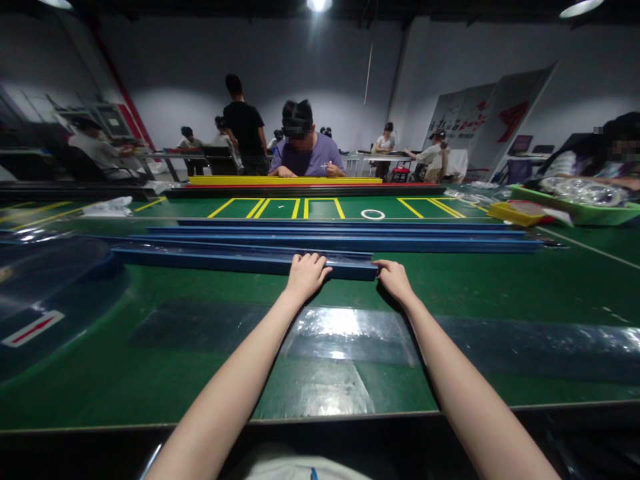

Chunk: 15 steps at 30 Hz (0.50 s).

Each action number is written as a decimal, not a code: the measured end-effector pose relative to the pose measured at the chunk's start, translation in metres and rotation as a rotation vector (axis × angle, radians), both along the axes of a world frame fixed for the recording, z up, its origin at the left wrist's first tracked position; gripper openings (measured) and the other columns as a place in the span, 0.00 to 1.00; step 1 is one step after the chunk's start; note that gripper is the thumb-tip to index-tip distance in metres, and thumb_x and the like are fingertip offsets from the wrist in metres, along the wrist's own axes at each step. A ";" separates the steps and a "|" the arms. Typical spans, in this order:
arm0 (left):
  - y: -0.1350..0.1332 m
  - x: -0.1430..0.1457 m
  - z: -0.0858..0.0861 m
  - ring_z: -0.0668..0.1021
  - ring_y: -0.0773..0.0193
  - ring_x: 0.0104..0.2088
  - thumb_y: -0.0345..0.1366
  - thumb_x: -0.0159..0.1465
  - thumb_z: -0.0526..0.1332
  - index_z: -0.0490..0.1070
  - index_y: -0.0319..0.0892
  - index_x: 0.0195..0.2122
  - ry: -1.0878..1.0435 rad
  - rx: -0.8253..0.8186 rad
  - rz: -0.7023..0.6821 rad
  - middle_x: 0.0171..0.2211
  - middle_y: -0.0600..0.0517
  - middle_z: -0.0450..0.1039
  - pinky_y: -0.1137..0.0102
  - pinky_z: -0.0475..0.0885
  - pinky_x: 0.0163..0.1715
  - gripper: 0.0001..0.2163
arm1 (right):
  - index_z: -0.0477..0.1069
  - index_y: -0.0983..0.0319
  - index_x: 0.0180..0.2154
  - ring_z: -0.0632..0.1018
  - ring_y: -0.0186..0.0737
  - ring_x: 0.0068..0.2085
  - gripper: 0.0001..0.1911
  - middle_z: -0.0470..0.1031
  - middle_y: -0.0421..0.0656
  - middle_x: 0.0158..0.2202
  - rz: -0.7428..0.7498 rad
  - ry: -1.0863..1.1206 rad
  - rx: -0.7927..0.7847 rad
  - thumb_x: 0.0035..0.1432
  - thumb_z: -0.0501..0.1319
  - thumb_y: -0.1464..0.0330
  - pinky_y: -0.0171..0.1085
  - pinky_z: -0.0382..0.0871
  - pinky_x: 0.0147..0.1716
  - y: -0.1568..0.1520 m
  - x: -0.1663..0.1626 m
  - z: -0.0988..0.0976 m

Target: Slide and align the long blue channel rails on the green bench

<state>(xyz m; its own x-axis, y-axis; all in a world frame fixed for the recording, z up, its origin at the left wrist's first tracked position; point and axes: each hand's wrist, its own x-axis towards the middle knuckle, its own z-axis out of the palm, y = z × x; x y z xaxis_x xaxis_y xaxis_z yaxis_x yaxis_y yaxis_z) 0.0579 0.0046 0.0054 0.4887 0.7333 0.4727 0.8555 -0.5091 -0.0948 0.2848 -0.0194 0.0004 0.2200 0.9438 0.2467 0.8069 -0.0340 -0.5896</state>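
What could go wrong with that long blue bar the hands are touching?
The right hand is at the blue bar's end; if that edge is sharp, it might scratch a finger. If the bar swings, it could bump the blue strips behind it. The arms might nudge the clear sheet beneath them.

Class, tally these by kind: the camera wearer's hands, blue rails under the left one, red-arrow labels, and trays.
Hands: 2 (left hand, right hand)
Blue rail: 1
Red-arrow label: 1
Trays: 2 (green tray, yellow tray)
Total: 6

Single head-worn view, looking forward and down, green table (125,400) close below, far wall (190,73) beyond
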 end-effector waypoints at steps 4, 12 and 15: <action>0.001 0.000 0.000 0.72 0.56 0.40 0.44 0.67 0.48 0.68 0.41 0.39 0.010 0.000 -0.001 0.37 0.46 0.72 0.63 0.57 0.38 0.14 | 0.77 0.64 0.41 0.76 0.38 0.40 0.24 0.78 0.47 0.38 -0.004 -0.003 0.002 0.48 0.47 0.78 0.30 0.65 0.39 0.000 -0.001 0.000; 0.003 -0.002 0.003 0.72 0.57 0.41 0.44 0.66 0.49 0.68 0.43 0.40 0.020 -0.036 -0.021 0.39 0.47 0.73 0.64 0.57 0.38 0.13 | 0.77 0.64 0.41 0.75 0.40 0.46 0.24 0.77 0.48 0.42 -0.006 -0.034 0.008 0.49 0.47 0.77 0.32 0.64 0.45 0.002 0.001 -0.002; 0.005 -0.003 0.003 0.72 0.58 0.40 0.44 0.66 0.49 0.68 0.43 0.40 0.027 -0.044 -0.024 0.39 0.48 0.73 0.65 0.57 0.38 0.13 | 0.77 0.63 0.41 0.75 0.39 0.47 0.23 0.77 0.46 0.43 0.000 -0.046 0.019 0.49 0.47 0.77 0.32 0.64 0.46 0.002 0.001 -0.004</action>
